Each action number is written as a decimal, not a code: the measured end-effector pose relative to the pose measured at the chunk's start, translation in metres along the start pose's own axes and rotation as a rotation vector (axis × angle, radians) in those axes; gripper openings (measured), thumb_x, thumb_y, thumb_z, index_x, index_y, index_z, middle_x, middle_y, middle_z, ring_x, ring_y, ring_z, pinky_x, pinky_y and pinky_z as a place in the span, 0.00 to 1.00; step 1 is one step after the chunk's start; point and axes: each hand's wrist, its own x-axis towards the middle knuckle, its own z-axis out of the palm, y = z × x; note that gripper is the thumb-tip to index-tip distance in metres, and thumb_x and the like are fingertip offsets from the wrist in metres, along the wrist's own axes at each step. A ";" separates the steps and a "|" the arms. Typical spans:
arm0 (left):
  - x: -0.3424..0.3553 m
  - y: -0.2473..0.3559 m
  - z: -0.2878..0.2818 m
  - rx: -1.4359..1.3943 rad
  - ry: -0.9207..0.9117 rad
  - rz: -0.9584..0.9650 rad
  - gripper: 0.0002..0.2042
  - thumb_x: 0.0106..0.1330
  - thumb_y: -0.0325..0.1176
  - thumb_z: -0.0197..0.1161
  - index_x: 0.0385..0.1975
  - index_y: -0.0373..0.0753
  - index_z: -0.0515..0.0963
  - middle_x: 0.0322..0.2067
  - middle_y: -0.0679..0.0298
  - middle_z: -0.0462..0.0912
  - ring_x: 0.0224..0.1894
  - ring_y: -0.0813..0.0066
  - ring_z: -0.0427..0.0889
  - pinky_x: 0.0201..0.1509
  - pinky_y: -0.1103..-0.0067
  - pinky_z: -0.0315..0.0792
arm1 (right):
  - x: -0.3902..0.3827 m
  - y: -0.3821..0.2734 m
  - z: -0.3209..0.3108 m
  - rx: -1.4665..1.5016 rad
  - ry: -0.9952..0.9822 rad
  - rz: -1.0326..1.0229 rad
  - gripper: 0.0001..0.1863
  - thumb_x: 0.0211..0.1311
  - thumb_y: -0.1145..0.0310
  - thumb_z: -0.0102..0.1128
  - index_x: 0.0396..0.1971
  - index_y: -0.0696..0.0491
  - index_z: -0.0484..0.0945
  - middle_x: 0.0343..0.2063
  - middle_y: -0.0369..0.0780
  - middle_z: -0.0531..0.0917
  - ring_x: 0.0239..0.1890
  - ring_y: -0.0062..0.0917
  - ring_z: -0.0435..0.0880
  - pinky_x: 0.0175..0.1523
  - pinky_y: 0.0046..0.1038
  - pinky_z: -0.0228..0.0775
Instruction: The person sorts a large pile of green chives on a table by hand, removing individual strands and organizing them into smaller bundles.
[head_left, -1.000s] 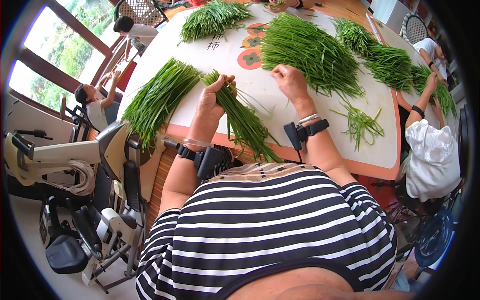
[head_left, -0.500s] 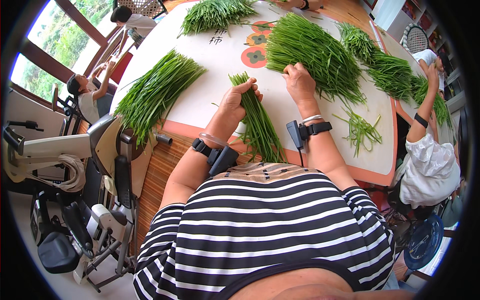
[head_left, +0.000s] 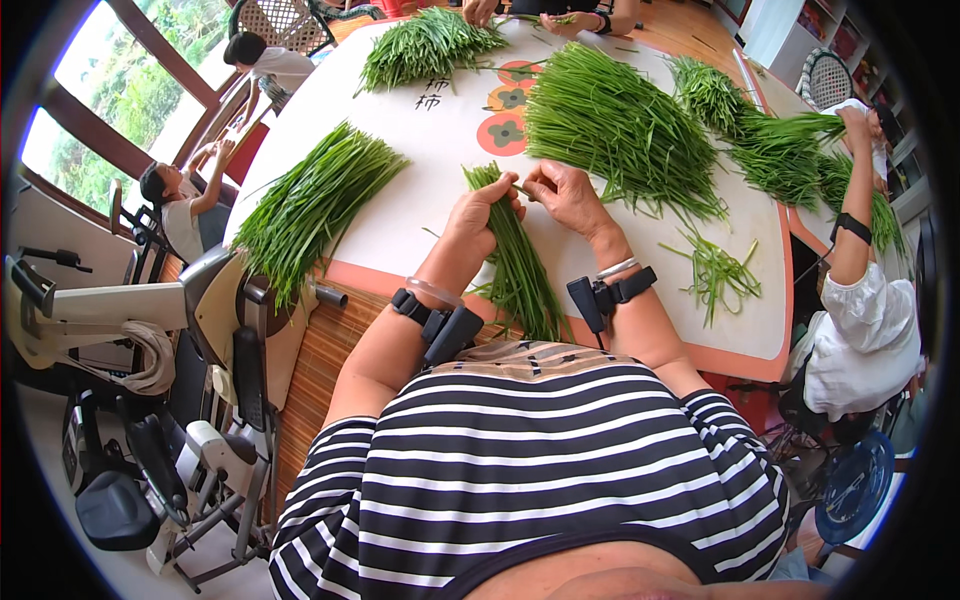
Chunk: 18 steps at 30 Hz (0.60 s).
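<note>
My left hand (head_left: 480, 214) is closed around a bunch of chives (head_left: 522, 275) held upright over the table's near edge, the stalks hanging toward my striped top. Close beside it, my right hand (head_left: 570, 200) pinches what looks like a chive stalk (head_left: 523, 190) at the left fingertips. Just beyond my right hand lies a large pile of chives (head_left: 615, 125). Another chive pile (head_left: 315, 205) rests at the table's left edge. Loose pale chive scraps (head_left: 722, 268) are scattered right of my right wrist.
The white table (head_left: 440, 135) has an orange border. More chives lie at its far side (head_left: 425, 48) and right (head_left: 780, 150). Another person's hands (head_left: 575, 22) work across from me. A person in white (head_left: 860, 335) sits at right. Exercise equipment (head_left: 215, 300) stands at left.
My right hand has moved left from the large pile to my left fingertips. The person at right now holds up a chive bunch. The view has shifted slightly.
</note>
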 end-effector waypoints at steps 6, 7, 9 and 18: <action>-0.021 0.018 0.002 -0.012 -0.067 0.080 0.08 0.67 0.34 0.62 0.38 0.37 0.77 0.35 0.62 0.82 0.37 0.68 0.82 0.46 0.70 0.77 | 0.002 0.032 -0.022 -0.555 0.417 0.016 0.06 0.59 0.71 0.59 0.36 0.49 0.81 0.34 0.40 0.82 0.36 0.39 0.82 0.39 0.38 0.75; -0.020 0.021 -0.001 -0.012 -0.134 0.088 0.08 0.68 0.35 0.62 0.37 0.38 0.76 0.37 0.60 0.83 0.41 0.64 0.82 0.51 0.67 0.77 | 0.003 0.030 -0.021 -0.553 0.414 0.015 0.06 0.59 0.71 0.59 0.36 0.49 0.81 0.34 0.40 0.82 0.36 0.39 0.82 0.39 0.38 0.75; -0.019 0.019 -0.006 -0.029 -0.179 0.074 0.08 0.68 0.36 0.62 0.36 0.38 0.76 0.36 0.60 0.83 0.41 0.63 0.82 0.51 0.67 0.77 | 0.005 0.027 -0.019 -0.717 0.391 0.039 0.06 0.58 0.70 0.60 0.36 0.48 0.80 0.36 0.39 0.79 0.37 0.38 0.82 0.39 0.39 0.76; 0.005 0.002 -0.016 -0.076 -0.117 -0.043 0.09 0.68 0.36 0.61 0.37 0.38 0.73 0.26 0.64 0.78 0.33 0.67 0.80 0.43 0.70 0.78 | 0.013 0.028 -0.020 -0.750 0.448 -0.078 0.02 0.58 0.69 0.61 0.29 0.47 0.77 0.32 0.36 0.77 0.36 0.34 0.80 0.36 0.37 0.75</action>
